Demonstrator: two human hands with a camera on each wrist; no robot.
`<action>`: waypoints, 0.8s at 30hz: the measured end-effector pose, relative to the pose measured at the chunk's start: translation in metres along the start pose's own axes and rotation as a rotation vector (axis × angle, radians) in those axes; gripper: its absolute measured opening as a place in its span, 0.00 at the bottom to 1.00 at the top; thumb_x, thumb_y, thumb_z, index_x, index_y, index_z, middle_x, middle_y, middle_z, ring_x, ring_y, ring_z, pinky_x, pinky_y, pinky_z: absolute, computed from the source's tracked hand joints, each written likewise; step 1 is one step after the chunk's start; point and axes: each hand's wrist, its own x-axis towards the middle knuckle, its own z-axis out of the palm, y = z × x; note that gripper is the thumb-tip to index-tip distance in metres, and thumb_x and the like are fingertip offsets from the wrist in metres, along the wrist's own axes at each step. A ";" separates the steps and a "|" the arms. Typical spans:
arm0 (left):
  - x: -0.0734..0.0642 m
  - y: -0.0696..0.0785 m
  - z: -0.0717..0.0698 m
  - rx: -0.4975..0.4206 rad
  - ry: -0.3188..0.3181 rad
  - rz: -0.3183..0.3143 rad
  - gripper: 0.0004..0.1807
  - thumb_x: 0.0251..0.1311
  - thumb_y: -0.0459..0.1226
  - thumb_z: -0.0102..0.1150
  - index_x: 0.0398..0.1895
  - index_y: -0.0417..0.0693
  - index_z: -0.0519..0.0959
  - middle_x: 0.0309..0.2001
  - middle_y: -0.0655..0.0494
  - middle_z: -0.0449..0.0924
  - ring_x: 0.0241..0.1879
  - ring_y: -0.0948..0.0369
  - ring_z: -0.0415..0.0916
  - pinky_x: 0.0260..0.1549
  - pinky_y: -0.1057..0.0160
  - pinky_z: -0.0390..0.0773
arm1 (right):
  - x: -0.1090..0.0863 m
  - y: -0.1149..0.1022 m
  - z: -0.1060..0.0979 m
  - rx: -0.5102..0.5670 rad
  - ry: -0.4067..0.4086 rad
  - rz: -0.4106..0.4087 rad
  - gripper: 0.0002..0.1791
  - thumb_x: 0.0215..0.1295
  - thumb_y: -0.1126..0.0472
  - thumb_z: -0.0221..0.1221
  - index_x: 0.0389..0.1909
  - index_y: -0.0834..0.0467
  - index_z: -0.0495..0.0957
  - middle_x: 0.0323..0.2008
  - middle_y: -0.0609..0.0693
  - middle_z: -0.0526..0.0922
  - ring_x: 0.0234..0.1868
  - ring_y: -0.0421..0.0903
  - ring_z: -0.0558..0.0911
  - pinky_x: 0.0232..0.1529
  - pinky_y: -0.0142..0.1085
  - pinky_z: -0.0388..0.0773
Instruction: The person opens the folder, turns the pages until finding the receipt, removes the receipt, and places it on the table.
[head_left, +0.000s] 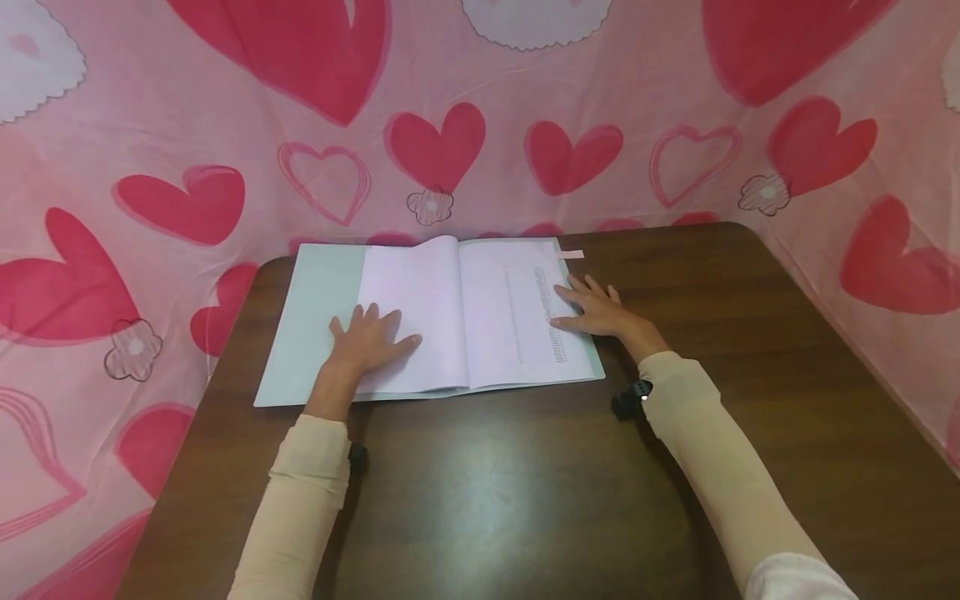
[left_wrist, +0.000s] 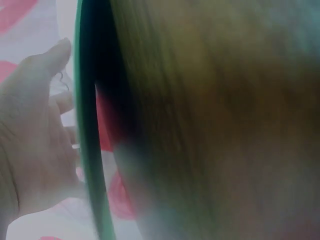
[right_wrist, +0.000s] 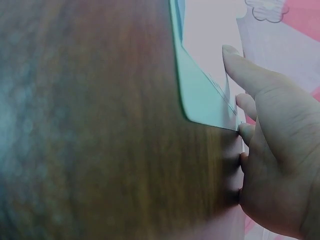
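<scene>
The left hand [head_left: 365, 342], released with fingers spread, rests between eight and nine o'clock on an open, pale-green-covered, white-paged paper booklet [head_left: 438, 321]; the right hand [head_left: 595, 313], likewise loose, touches its three-o'clock edge. The booklet lies toward eleven o'clock on the brown wood-grained table [head_left: 480, 492].

Folder [head_left: 311, 304]: we see it lying open
Left hand [head_left: 366, 342]: spread over paper [head_left: 416, 287]
Right hand [head_left: 594, 310]: across folder's right edge

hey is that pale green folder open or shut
Open: the folder lies spread on the table, with white pages showing left and right.
</scene>
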 end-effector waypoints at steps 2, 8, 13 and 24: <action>0.001 0.004 0.001 0.004 0.017 -0.006 0.47 0.66 0.67 0.44 0.81 0.51 0.56 0.80 0.32 0.48 0.80 0.31 0.37 0.71 0.22 0.31 | 0.000 0.000 0.000 0.004 -0.002 0.000 0.49 0.67 0.36 0.57 0.82 0.45 0.45 0.85 0.51 0.33 0.84 0.62 0.28 0.78 0.64 0.20; 0.002 0.017 0.003 0.030 0.067 0.009 0.48 0.64 0.68 0.44 0.80 0.51 0.56 0.80 0.30 0.47 0.80 0.30 0.37 0.72 0.22 0.33 | 0.000 0.001 0.000 0.008 -0.004 -0.001 0.49 0.67 0.36 0.58 0.82 0.45 0.45 0.85 0.51 0.33 0.84 0.61 0.28 0.78 0.64 0.19; 0.004 0.026 0.005 0.038 0.076 0.042 0.49 0.64 0.69 0.45 0.81 0.52 0.55 0.81 0.34 0.47 0.81 0.32 0.38 0.72 0.23 0.33 | 0.000 0.000 -0.001 0.006 0.000 -0.005 0.49 0.67 0.36 0.57 0.82 0.45 0.45 0.85 0.51 0.33 0.84 0.61 0.28 0.78 0.64 0.19; 0.006 0.046 0.006 0.040 0.069 0.125 0.47 0.64 0.68 0.48 0.81 0.55 0.56 0.81 0.42 0.54 0.81 0.37 0.46 0.73 0.23 0.39 | 0.001 0.000 -0.003 0.007 0.004 -0.007 0.50 0.66 0.37 0.58 0.82 0.47 0.46 0.84 0.54 0.34 0.83 0.62 0.29 0.77 0.66 0.20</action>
